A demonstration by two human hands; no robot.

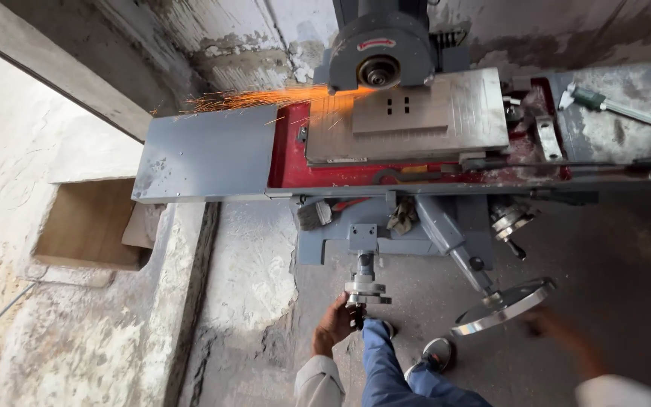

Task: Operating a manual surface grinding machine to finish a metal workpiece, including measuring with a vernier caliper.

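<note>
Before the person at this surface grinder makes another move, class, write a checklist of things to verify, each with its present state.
1. Left hand grips the small handwheel: ok.
2. Right hand at the large handwheel, grip blurred: cannot tell.
3. Grinding wheel meets the metal block, sparks fly left: ok.
4. Block held fast on the table: cannot tell.
5. Brush clear of the wheel: ok.
6. Caliper off the moving table: ok.

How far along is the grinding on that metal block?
Set up: the slotted metal block sits on the grinder table. In hand: sparks fly from the grinding wheel; left hand grips the small handwheel, right hand blurred by the large handwheel. How much remains can't be told.
</note>
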